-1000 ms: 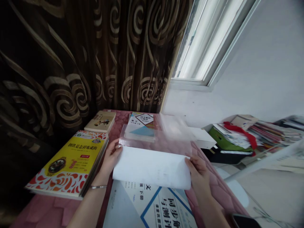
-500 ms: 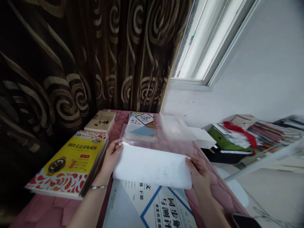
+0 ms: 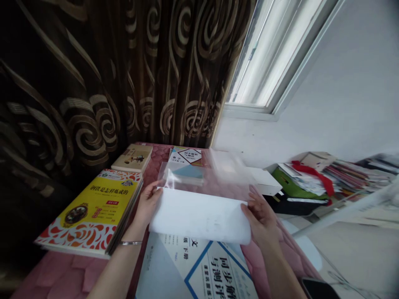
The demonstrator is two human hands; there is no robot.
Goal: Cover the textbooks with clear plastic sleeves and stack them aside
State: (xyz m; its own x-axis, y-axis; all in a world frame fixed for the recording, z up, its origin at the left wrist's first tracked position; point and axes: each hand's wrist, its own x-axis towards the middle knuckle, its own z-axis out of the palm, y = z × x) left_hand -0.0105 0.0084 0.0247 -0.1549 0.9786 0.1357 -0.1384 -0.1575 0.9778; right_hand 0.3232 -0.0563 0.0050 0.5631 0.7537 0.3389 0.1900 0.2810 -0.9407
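Note:
Between my two hands a white sheet [image 3: 199, 216] is stretched, with a clear plastic film [image 3: 218, 187] showing along its far side. My left hand [image 3: 150, 201] pinches the sheet's left corner, and a thin bracelet circles that wrist. At the right corner, my right hand [image 3: 257, 214] grips the sheet between thumb and fingers. Below lies a large blue and white book [image 3: 199, 270] with Chinese print, partly covered by the sheet. Beyond the film is a smaller blue and white book [image 3: 186, 160].
A yellow book [image 3: 102, 199] tops a stack at the left, with a tan book [image 3: 132, 158] behind it. White covers [image 3: 229, 166] and a white box [image 3: 266, 180] lie at the back right. A dark phone [image 3: 319, 288] is at the lower right.
The sheet's right end and my right hand have shifted very slightly left and up. My left hand has hardly moved, and both keep their hold.

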